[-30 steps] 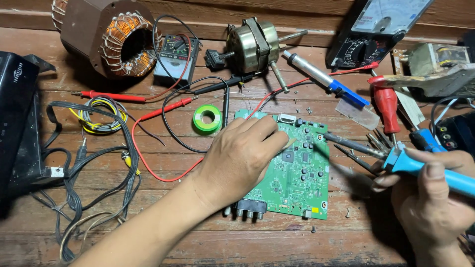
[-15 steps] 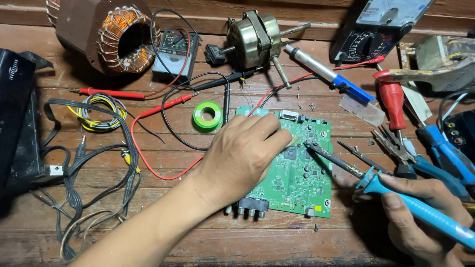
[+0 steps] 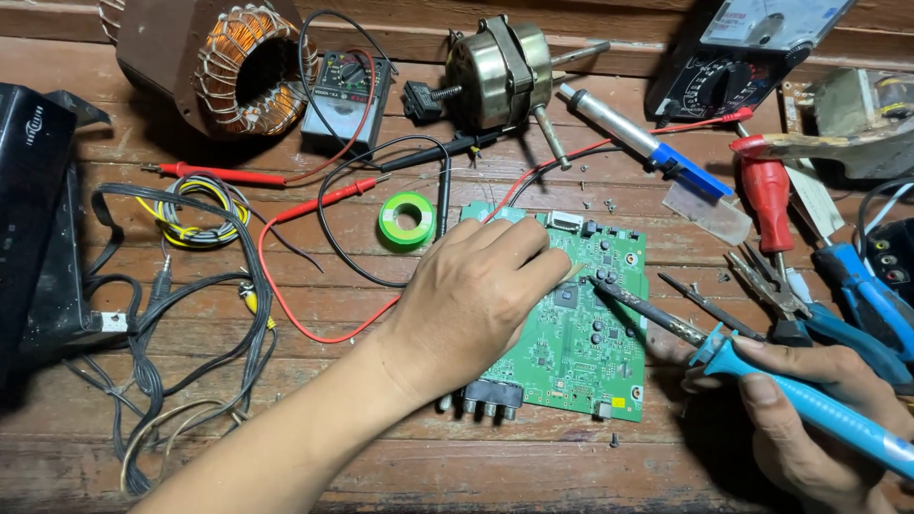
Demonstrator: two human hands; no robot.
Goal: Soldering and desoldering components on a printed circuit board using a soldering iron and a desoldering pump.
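A green circuit board (image 3: 583,335) lies flat on the wooden bench. My left hand (image 3: 473,290) rests palm down on its left half, fingers pressed to the board. My right hand (image 3: 807,409) grips a soldering iron with a blue handle (image 3: 809,404). The iron's dark tip (image 3: 598,283) touches the board's upper middle, just right of my left fingertips.
A green tape roll (image 3: 407,220) and red and black probe leads (image 3: 314,195) lie left of the board. A copper-wound stator (image 3: 224,59), small multimeter (image 3: 344,90), fan motor (image 3: 497,73), desoldering pump (image 3: 645,145), red screwdriver (image 3: 766,200), pliers (image 3: 773,290) and cable tangle (image 3: 181,314) surround it.
My right hand has brought the soldering iron leftward from the bench's right side until its tip reached the board. My left hand has stayed on the board.
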